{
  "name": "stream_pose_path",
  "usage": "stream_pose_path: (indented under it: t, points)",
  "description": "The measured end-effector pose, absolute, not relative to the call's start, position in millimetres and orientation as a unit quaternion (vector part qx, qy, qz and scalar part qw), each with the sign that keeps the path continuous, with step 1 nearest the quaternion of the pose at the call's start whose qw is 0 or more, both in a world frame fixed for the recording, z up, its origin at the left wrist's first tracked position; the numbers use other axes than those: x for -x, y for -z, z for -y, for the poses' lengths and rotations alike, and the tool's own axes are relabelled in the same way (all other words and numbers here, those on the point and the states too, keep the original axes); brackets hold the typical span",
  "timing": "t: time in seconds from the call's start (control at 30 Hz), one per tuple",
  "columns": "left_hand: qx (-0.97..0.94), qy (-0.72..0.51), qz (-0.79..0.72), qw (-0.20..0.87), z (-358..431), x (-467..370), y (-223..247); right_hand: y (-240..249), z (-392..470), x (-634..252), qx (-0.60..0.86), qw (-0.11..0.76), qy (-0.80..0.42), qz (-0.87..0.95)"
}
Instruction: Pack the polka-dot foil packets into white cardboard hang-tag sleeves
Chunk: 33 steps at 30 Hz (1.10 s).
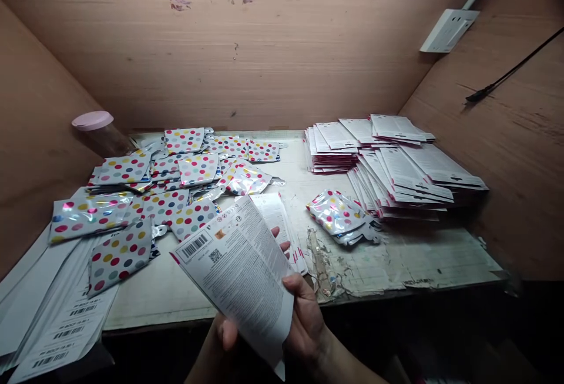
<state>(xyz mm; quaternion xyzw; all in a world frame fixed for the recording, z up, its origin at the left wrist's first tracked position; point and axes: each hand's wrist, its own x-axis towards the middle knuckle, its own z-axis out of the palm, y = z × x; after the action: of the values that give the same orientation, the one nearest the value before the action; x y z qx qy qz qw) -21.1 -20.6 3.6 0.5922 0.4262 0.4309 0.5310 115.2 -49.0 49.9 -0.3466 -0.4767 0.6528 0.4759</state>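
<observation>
A printed white packet with a barcode, a QR code and dense small text is held tilted above the table's front edge. My right hand grips its right side, thumb in front and fingertips showing behind. At the lower left edge is my left hand, its thumb against the packet and its other fingers hidden behind. Beneath the held packet lie more printed packets, partly covered. Several polka-dot foil pouches are heaped to the left. A smaller pile of dotted pouches rests to the right of my hands.
Stacks of white printed packets with pink edges stand at the back right. Barcode-printed sheets lie at the left front. A pink-lidded jar is in the back left corner. Wooden walls enclose the worn table.
</observation>
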Motion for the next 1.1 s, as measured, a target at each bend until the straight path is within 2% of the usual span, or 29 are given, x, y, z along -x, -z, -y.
stream_pose_path:
  t: [0.07,0.13,0.17,0.23,0.27,0.3,0.37,0.47,0.63,0.77,0.83,0.9,1.0,1.1]
  points:
    - [-0.537,-0.465,-0.352,0.610,8.7,22.7,-16.5,-51.9,48.3,-136.4,0.318,0.414,-0.676,0.521]
    - [-0.471,-0.503,-0.312,0.654,4.7,29.2,-31.2,-51.2,35.8,-173.7,0.346,0.352,-0.640,0.589]
    - [-0.444,-0.520,-0.306,0.663,5.1,33.2,-37.6,-48.9,24.9,-195.5,0.403,0.342,-0.568,0.630]
    - [-0.409,-0.550,-0.305,0.661,8.3,39.5,-46.8,-38.9,-3.2,-236.8,0.566,0.357,-0.298,0.680]
    - [-0.404,-0.556,-0.304,0.659,10.3,40.7,-49.3,-30.9,-17.9,-253.4,0.615,0.332,-0.179,0.692]
    - [-0.405,-0.555,-0.304,0.660,12.1,40.5,-50.4,-21.5,-31.3,-266.1,0.642,0.288,-0.100,0.703]
    - [-0.404,-0.543,-0.309,0.668,15.0,37.3,-50.2,-0.8,-50.3,-279.8,0.658,0.193,-0.034,0.727]
    - [-0.383,-0.537,-0.303,0.688,17.5,31.7,-47.9,24.6,-55.8,-280.5,0.643,0.137,-0.010,0.753]
    - [-0.353,-0.555,-0.281,0.699,17.6,31.7,-48.2,33.2,-42.2,-278.9,0.601,0.178,-0.001,0.779]
    - [-0.349,-0.567,-0.291,0.688,13.7,30.5,-50.3,5.5,-27.3,-279.0,0.522,0.290,-0.020,0.802]
    - [-0.342,-0.567,-0.311,0.682,10.4,28.1,-51.0,-19.3,-9.3,-270.9,0.443,0.369,-0.032,0.816]
    - [-0.337,-0.563,-0.336,0.676,6.6,25.2,-52.1,-46.5,14.0,-257.2,0.346,0.397,-0.078,0.846]
    - [-0.336,-0.545,-0.341,0.688,1.9,21.1,-54.7,-79.1,43.2,-235.3,0.238,0.317,-0.179,0.900]
    - [-0.349,-0.522,-0.316,0.711,0.9,19.5,-56.4,-91.1,52.6,-222.9,0.233,0.277,-0.188,0.913]
